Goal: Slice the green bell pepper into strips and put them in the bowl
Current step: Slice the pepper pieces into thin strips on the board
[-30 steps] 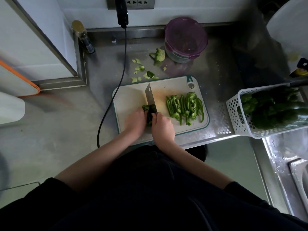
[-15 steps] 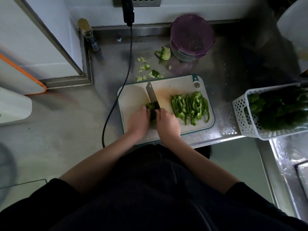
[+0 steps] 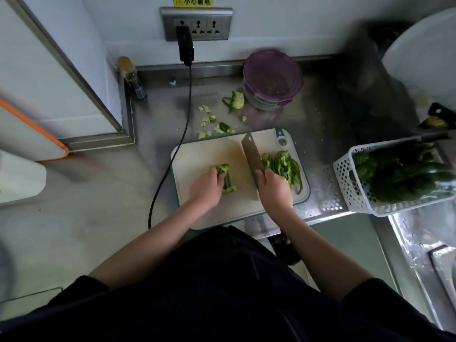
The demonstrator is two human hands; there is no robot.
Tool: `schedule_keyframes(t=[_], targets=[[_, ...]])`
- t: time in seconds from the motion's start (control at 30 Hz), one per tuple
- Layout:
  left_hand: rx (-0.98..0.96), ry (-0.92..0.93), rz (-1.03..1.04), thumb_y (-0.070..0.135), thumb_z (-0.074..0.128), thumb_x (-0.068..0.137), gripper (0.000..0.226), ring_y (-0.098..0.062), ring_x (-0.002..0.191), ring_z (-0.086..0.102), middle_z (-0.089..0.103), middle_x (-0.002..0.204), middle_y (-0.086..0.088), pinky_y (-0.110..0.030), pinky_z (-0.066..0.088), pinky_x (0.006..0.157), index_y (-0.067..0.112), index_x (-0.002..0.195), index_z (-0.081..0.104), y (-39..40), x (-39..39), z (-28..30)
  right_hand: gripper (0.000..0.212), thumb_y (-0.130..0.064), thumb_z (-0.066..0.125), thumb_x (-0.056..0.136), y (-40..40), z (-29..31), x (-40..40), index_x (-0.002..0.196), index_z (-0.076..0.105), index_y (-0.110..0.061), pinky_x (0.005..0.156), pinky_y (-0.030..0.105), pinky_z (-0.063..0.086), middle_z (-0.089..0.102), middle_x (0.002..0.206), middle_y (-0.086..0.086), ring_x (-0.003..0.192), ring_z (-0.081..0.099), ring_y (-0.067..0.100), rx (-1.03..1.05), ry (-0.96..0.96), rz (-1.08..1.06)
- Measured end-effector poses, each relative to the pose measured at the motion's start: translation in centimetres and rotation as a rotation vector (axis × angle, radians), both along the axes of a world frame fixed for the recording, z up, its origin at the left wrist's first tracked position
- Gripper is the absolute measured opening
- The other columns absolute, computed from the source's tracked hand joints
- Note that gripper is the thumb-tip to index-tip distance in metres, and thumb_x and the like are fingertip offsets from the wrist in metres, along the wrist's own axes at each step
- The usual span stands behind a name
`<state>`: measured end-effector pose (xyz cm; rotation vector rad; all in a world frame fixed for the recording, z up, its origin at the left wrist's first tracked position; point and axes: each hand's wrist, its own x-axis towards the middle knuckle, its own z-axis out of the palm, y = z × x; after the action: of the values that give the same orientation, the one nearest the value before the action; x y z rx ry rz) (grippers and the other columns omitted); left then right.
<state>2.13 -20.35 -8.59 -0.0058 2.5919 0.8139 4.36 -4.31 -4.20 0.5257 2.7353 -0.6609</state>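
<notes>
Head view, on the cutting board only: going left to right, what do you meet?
Left hand → pepper piece it holds → knife → right hand → pile of cut strips.

A stainless steel counter (image 3: 320,134) carries a pale cutting board (image 3: 204,154), a purple-lidded container (image 3: 272,79), pepper scraps (image 3: 217,119), a small bottle (image 3: 130,79), perhaps of oil, a black cable (image 3: 172,156) and a white perforated basket (image 3: 350,183).
</notes>
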Motion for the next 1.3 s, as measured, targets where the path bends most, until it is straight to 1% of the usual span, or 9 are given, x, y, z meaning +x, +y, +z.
schedule_keyframes(t=[0.1,0.2,0.27,0.37,0.53,0.8,1.0,1.2,1.3], targets=[[-0.021,-0.026,-0.036,0.035,0.029,0.102,0.036,-0.032,0.078,0.059,0.062,0.092,-0.015,-0.034,0.04,0.059,0.005,0.105,0.047,0.2,-0.5,-0.3,0.039,-0.041,0.034,0.1,-0.3,0.6,0.1,0.076,0.047,-0.015,0.052,0.036,0.047,0.058,0.071,0.007,0.065,0.06,0.032,-0.076,0.092,-0.077],[-0.072,-0.062,-0.041,0.036,0.027,0.102,0.042,-0.036,0.096,0.06,0.062,0.108,-0.018,-0.035,0.04,0.068,0.003,0.115,0.05,0.2,-0.4,-0.4,0.037,-0.041,0.034,0.1,-2.0,1.2,1.0,0.075,0.047,-0.017,0.053,0.046,0.054,0.058,0.068,0.006,0.06,0.061,0.03,-0.166,0.112,-0.097],[-0.103,-0.082,-0.057,0.037,0.027,0.102,0.044,-0.035,0.1,0.059,0.062,0.111,-0.018,-0.034,0.041,0.072,0.003,0.114,0.053,0.0,-0.4,-0.3,0.038,-0.041,0.035,0.1,-2.9,1.2,1.7,0.076,0.049,-0.016,0.054,0.044,0.054,0.055,0.067,0.004,0.062,0.059,0.029,-0.196,0.09,-0.074],[-0.18,-0.077,-0.098,0.041,0.026,0.102,0.047,-0.034,0.101,0.06,0.063,0.111,-0.016,-0.033,0.041,0.073,0.006,0.112,0.057,-0.2,-0.5,-0.4,0.039,-0.04,0.037,0.1,-3.3,1.2,2.3,0.068,0.043,-0.019,0.053,0.041,0.051,0.051,0.064,0.003,0.063,0.059,0.03,-0.194,0.051,-0.02],[-0.274,-0.038,-0.133,0.04,0.027,0.102,0.043,-0.031,0.101,0.061,0.064,0.11,-0.012,-0.031,0.038,0.07,0.011,0.113,0.057,-0.1,-0.5,-0.5,0.038,-0.039,0.038,0.1,-3.5,1.0,2.2,0.076,0.047,-0.011,0.055,0.037,0.048,0.056,0.069,0.008,0.066,0.059,0.031,-0.19,0.051,0.0],[-0.26,-0.074,-0.101,0.036,0.029,0.102,0.037,-0.029,0.097,0.062,0.064,0.107,-0.01,-0.029,0.039,0.068,0.013,0.111,0.056,0.2,-0.9,-0.4,0.042,-0.038,0.031,0.102,-4.3,1.2,1.0,0.096,0.057,-0.005,0.058,0.033,0.044,0.062,0.082,0.011,0.072,0.059,0.029,-0.075,0.01,0.084],[-0.281,-0.101,-0.102,0.036,0.03,0.102,0.036,-0.03,0.098,0.062,0.064,0.108,-0.01,-0.03,0.038,0.069,0.013,0.112,0.056,0.4,-1.2,-0.6,0.042,-0.038,0.032,0.101,-3.9,1.2,1.2,0.092,0.057,-0.006,0.06,0.037,0.048,0.061,0.079,0.011,0.071,0.059,0.03,-0.098,0.013,0.049],[-0.3,-0.085,-0.11,0.028,0.032,0.102,0.029,-0.03,0.099,0.062,0.064,0.111,-0.01,-0.03,0.038,0.068,0.012,0.115,0.053,0.2,-1.1,-0.5,0.035,-0.036,0.035,0.101,-3.7,0.6,1.6,0.08,0.048,-0.012,0.052,0.03,0.038,0.055,0.069,0.007,0.064,0.056,0.027,-0.127,0.031,0.035],[-0.317,-0.086,-0.126,0.028,0.031,0.103,0.031,-0.03,0.102,0.062,0.063,0.113,-0.011,-0.031,0.038,0.07,0.01,0.116,0.054,0.3,-1.1,-0.1,0.036,-0.036,0.036,0.101,-3.6,0.8,1.5,0.079,0.048,-0.01,0.051,0.037,0.048,0.053,0.067,0.005,0.063,0.058,0.028,-0.169,0.048,-0.008]])
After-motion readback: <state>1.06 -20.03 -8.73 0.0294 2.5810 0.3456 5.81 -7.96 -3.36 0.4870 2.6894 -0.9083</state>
